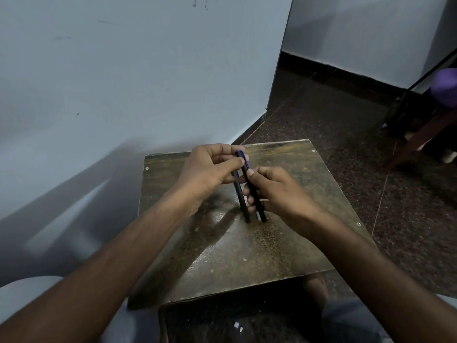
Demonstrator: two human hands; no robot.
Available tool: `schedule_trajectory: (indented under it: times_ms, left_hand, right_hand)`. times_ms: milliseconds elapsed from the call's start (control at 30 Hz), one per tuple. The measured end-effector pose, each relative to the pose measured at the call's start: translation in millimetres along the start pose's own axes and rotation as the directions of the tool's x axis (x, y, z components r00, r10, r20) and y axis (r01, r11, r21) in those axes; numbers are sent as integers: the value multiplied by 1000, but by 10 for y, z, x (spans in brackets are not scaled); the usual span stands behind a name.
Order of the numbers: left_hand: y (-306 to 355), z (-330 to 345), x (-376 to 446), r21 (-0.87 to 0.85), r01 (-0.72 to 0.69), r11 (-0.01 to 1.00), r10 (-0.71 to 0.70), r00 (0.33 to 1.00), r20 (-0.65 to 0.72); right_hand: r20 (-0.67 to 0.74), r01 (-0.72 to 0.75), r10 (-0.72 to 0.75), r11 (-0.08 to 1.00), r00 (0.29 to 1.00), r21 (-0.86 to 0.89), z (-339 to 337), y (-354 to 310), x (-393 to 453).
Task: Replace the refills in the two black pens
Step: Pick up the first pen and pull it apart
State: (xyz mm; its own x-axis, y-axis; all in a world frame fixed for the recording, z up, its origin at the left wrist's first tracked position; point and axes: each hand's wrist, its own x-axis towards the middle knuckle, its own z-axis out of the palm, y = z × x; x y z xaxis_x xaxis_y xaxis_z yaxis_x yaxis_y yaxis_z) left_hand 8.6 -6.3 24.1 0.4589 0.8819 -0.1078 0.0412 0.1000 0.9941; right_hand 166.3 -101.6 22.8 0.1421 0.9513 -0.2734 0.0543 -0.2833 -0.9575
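I find two slim black plastic pens held side by side above the middle of the table, both slanting from upper left to lower right, their lower ends close to the surface; contact with it I cannot confirm. The left-hand pen (241, 194) passes under the left thumb; the right-hand pen (253, 189) carries a blue-purple end piece (243, 157) at its top, possibly a cap or the tail of a refill, too blurred to settle.

The left hand (210, 167) is curled, thumb and fingers pinching at the pens' upper ends. The right hand (274, 189) is likewise closed, thumb on top and fingers wrapped round the right-hand pen at mid-barrel. I judge this split deliberate: one hand steadies the barrel while the other works the top, as one would to unscrew or draw a part. The pair kept together suggests both are being handled in one pass.

The support is a worn, square, brown-speckled table (247, 256), with bare forearms reaching in from below. Beyond lie a pale blue wall (123, 82) and dark speckled floor (346, 132).
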Motion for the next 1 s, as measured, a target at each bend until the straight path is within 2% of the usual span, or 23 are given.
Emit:
schedule_trajectory:
  times_ms: [100, 200, 333, 500, 600, 733, 800, 867, 933, 1000]
  left_hand:
    - [-37, 5, -15, 94, 41, 995, -42, 999, 18]
    - [-70, 31, -29, 45, 85, 995, -86, 996, 24]
    - [-114, 39, -26, 29, 81, 996, -80, 996, -34]
    - [-86, -41, 19, -29, 60, 998, -61, 998, -34]
    - [-55, -67, 50, -106, 46, 993, -47, 999, -10]
    - [8, -185, 139, -182, 21, 983, -44, 992, -120]
    - [-12, -272, 169, -75, 28, 997, -38, 989, -146]
    - [-84, -324, 183, 171, 59, 984, -34, 988, -149]
    - [-184, -325, 195, 450, 87, 889, -26, 990, -139]
    - [-262, -297, 215, 576, 118, 809, -37, 988, -150]
  right_hand:
    - [26, 15, -15, 1000, 1000, 0, 23, 13, 17]
    - [-40, 59, -62, 995, 997, -75, 78, 29, -1]
    - [-118, 146, -174, 967, 978, -210, 179, 45, -11]
    - [-139, 214, -263, 932, 955, -292, 233, -17, -33]
    - [-120, 153, -208, 921, 971, -358, 187, -14, -34]
    - [-164, 59, -133, 917, 977, -394, 52, 5, -36]
    - [-197, 25, -100, 936, 975, -351, -27, -18, -55]
    - [-228, 12, -68, 972, 971, -236, -92, -34, -56]
    - [-237, -1, -39, 986, 971, -168, -118, -35, -56]
    - [-217, -24, -17, 983, 976, -183, -102, -22, -49]
